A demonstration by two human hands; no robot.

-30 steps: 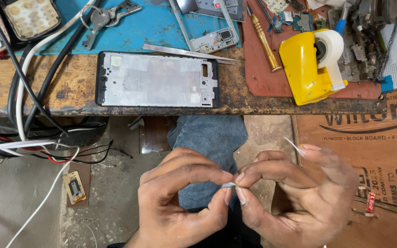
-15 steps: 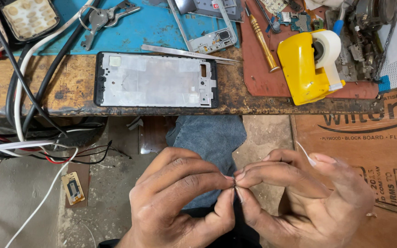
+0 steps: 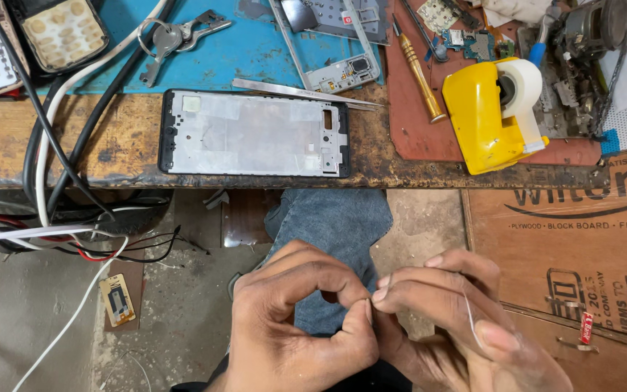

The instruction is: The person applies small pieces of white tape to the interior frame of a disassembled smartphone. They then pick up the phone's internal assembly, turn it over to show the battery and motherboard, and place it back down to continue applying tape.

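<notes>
Pinching together below the desk edge, the left hand (image 3: pixel 295 327) and the right hand (image 3: pixel 459 327) are seen in the head view with thumb and forefinger tips meeting over something very small. A thin pale strip (image 3: pixel 471 323), perhaps tape or a fine wire, is draped across the right hand's fingers. Compared with a second ago, the hands have been drawn lower and closer together, and the tiny whitish piece once visible between the fingertips is now covered by them; the strip's free end, earlier sticking up, now lies along the fingers. This suggests, as a judgement, that the small piece is being pressed or peeled rather than merely held.

What is pinched cannot be made out, and whether the strip continues into it is hidden. The wrists are cut off at the lower edge. On the desk (image 3: pixel 110 156) a phone frame (image 3: pixel 254 133) lies untouched, with tweezers (image 3: pixel 306 93) just beyond it, a yellow tape dispenser (image 3: pixel 491 116) to the right, and keys (image 3: pixel 175 36) on the blue mat (image 3: pixel 255 51).
</notes>
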